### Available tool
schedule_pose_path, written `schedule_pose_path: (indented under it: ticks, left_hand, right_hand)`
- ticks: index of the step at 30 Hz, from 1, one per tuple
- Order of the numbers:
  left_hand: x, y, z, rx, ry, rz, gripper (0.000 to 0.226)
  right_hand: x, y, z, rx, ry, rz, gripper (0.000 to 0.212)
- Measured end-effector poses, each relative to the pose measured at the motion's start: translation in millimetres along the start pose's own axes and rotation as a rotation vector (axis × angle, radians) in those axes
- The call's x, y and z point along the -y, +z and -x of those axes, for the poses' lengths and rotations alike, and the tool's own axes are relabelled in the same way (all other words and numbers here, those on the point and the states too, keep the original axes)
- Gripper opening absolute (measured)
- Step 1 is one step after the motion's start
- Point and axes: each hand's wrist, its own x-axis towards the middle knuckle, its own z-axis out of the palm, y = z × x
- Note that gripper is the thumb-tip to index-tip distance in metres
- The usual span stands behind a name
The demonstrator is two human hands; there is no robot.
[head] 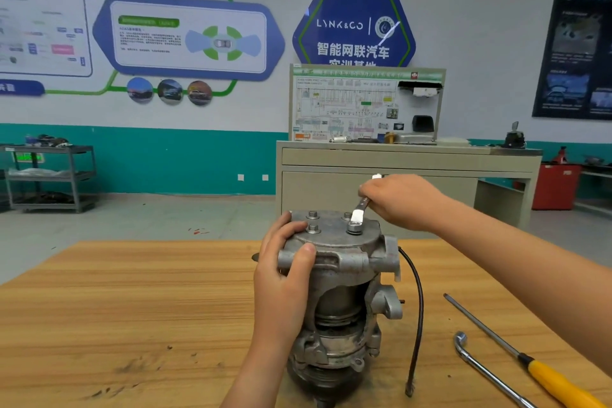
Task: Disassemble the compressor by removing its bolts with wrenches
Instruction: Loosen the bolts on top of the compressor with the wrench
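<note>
**Slip and tip risk at the wrenched bolt**

The compressor [344,291] stands on end on the table [132,308]; my left hand [284,275] grasps its top flange, thumb on the near lip, fingers over the cover; my right hand [400,202] is clenched round the wrench [359,214], whose head sits on the near-right bolt [354,227]; three other bolts [313,228] sit in the cover with no tool on them.

Main risk, as I judge it: the wrench slips off; the handle rises at an angle, so the head may not sit flat; a hard pull could round the hex or throw my knuckles into the bolt just behind.

Second: the compressor is tall on a narrow base; side force at the top could tip or spin it; only the left hand braces it.

Third: the left fingers lie close to the two left bolts, inside the sweep if the wrench comes round.

The cable [419,308] hangs loose on the right and could snag my forearm; the L-wrench [477,364] and screwdriver [546,378] lie well apart to the right, in the path of a fall that way.

I cannot tell whether the bolt is loose.
</note>
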Motion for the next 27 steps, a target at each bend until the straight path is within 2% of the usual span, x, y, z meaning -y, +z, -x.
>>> schedule_pose_path:
  ticks: [1,4,5,9,13,17,21,25,27]
  left_hand:
    - [-0.3,-0.6,-1.0,0.004,-0.012,0.021,0.029]
    - [-0.3,-1.7,-2.5,0.018,-0.024,0.068,0.021]
    - [-0.1,-1.1,-2.4,0.014,-0.028,0.078,0.019]
    - [-0.5,3.8,2.0,-0.027,-0.013,0.066,0.025]
    - [-1.6,11.0,9.4,-0.064,0.034,-0.007,0.022]
    - [-1.9,15.7,12.9,-0.086,0.033,-0.027,0.022]
    - [-0.8,16.9,12.7,-0.106,0.043,-0.019,0.022]
    - [-1.9,17.9,13.2,-0.113,0.053,-0.009,0.02]
    - [-1.8,16.4,12.6,-0.101,0.055,-0.014,0.019]
  right_hand:
    - [1.2,-0.9,1.7,-0.058,0.053,-0.06,0.027]
    - [1.2,-13.4,23.3,-0.291,0.214,-0.509,0.025]
    - [0.7,-19.8,33.2,-0.322,0.232,-0.576,0.023]
    - [2.1,-40.5,80.2,-0.061,0.186,-0.246,0.027]
    - [11.5,-54.0,103.7,0.135,0.176,-0.064,0.034]
    - [21.4,-59.5,106.5,0.149,0.155,-0.04,0.034]
    - [33.1,-71.3,100.7,0.162,0.142,0.199,0.043]
    - [48.4,-82.0,95.1,0.237,0.027,0.379,0.035]
    - [45.2,-82.6,96.4,0.215,0.03,0.404,0.034]
